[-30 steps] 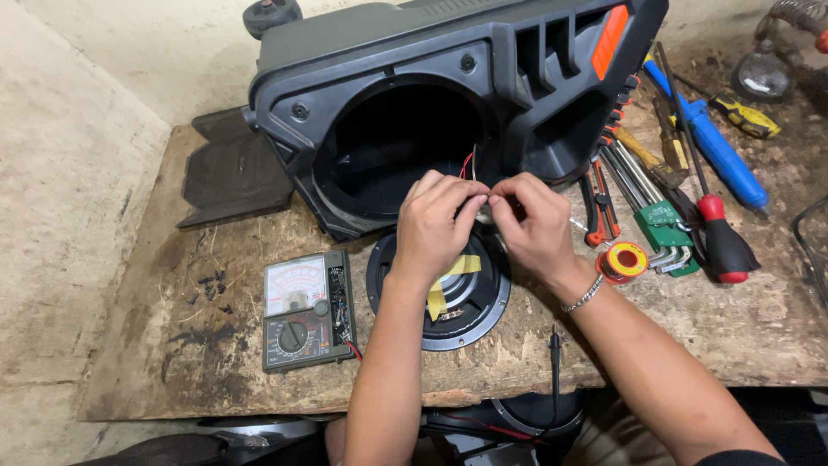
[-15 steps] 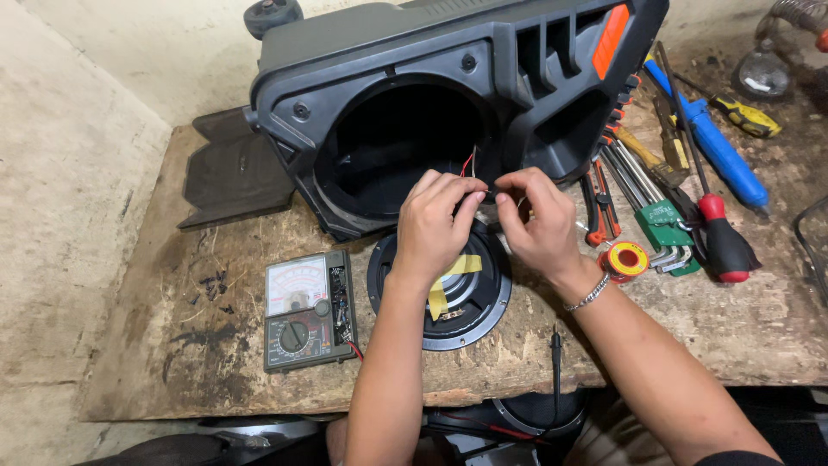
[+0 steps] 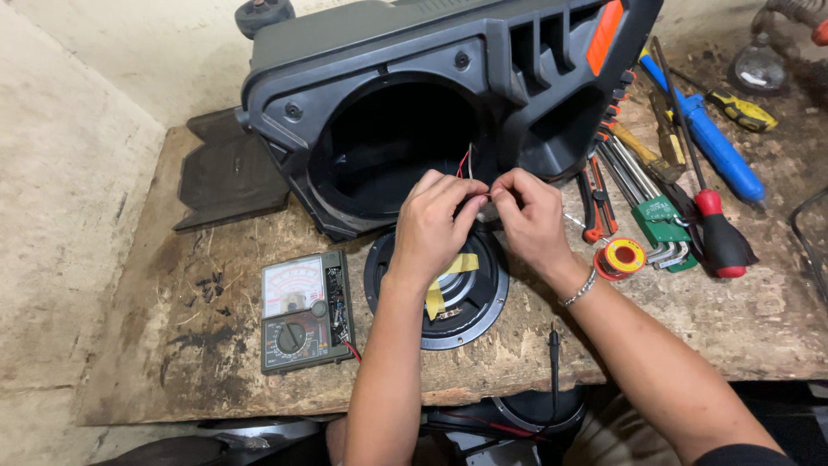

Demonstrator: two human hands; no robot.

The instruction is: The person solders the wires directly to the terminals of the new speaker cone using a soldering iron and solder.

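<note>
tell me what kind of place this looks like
Probably a small electronics repair bench: an analog multimeter on a worn wooden worktop, screwdrivers and solder, and both hands joining wires at an opened speaker cabinet.

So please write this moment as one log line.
left hand: pinching wires | right hand: pinching wires | below: speaker driver | left: multimeter
</note>
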